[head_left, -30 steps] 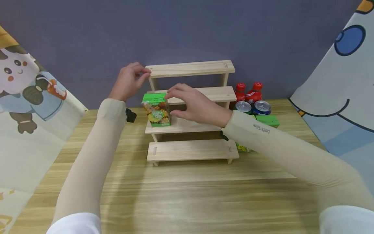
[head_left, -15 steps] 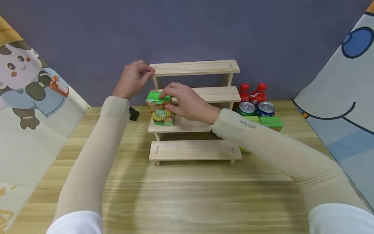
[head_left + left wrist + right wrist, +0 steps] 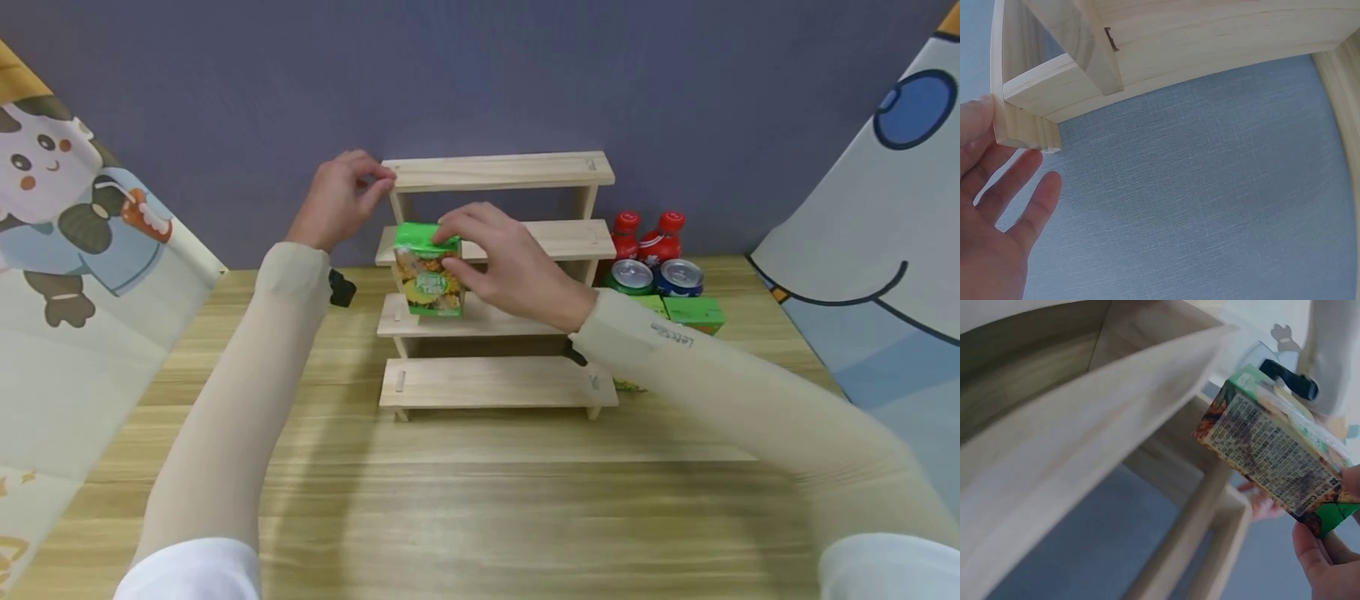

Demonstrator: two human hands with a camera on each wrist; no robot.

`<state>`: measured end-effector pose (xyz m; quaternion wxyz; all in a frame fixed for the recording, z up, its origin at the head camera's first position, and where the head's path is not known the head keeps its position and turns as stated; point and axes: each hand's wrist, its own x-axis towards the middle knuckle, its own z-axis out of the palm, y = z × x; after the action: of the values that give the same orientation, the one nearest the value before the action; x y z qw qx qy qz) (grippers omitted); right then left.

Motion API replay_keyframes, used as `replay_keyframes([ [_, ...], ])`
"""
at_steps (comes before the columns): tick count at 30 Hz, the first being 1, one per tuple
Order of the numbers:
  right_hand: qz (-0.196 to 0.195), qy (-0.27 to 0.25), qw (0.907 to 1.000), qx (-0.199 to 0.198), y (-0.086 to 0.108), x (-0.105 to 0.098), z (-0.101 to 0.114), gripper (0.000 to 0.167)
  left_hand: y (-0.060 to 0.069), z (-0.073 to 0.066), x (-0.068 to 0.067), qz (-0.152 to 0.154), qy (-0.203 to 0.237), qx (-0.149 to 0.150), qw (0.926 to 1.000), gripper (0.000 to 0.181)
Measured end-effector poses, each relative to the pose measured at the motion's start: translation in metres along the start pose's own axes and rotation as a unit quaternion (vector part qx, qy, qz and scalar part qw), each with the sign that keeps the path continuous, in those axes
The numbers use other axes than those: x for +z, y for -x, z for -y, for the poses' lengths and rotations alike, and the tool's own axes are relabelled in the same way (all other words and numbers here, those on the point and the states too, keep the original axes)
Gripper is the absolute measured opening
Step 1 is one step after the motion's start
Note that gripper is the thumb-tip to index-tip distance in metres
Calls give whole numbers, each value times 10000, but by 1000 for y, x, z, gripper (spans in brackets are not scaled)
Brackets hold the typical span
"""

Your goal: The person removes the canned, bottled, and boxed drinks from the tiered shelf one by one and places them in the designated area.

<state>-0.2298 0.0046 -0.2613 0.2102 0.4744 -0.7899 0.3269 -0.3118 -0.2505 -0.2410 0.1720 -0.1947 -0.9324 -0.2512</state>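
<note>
My right hand point(image 3: 517, 271) holds a small green carton point(image 3: 427, 279) by its upper right end, thumb on the front. Printed pictures cover the carton's front, and in the right wrist view its side panel point(image 3: 1272, 456) of small print faces the camera. It is upright, in front of the second-highest tier of a wooden step rack point(image 3: 498, 383); whether it touches the tier below cannot be told. At the rack's top left corner, my left hand point(image 3: 341, 196) pinches the end of the top board point(image 3: 1029, 128), thumb on one side and fingertips on the other.
Right of the rack stand two red-capped bottles point(image 3: 660, 239), two drink cans point(image 3: 680, 277) and green cartons point(image 3: 693, 312), partly hidden by my right sleeve. Behind the rack rises a dark blue-grey wall point(image 3: 480, 75). Printed panels point(image 3: 82, 208) flank the wooden table point(image 3: 480, 508).
The green carton has moved right along the rack and slightly up, with my right hand now gripping its top end. My left hand stays at the rack's top left corner.
</note>
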Motion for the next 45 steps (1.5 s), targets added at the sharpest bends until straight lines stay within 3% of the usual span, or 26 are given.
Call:
replay_keyframes([
  [12,-798,222,9953,497,44,-78,1,21,-3,-3,0,61,60,4,10000,28],
  [21,-1010,1141,9851,801,81,-123,1,22,-1,-4,0,48,138,-52,9999,29],
  [30,-1185,1258,9803,961,116,-153,-1,24,2,-3,-3,-45,199,-65,9998,30],
  [35,-1041,1584,9765,1028,141,-172,1,26,1,-2,-3,-82,215,-7,9997,28],
  [39,-945,1860,9730,991,167,-183,2,17,1,-2,-2,-116,208,32,9997,27],
  [42,-920,2044,9694,1004,188,-187,2,34,0,-1,-1,-125,214,43,9997,27],
  [45,-985,1915,9714,1003,207,-187,0,47,0,0,-2,-109,234,13,9997,28],
])
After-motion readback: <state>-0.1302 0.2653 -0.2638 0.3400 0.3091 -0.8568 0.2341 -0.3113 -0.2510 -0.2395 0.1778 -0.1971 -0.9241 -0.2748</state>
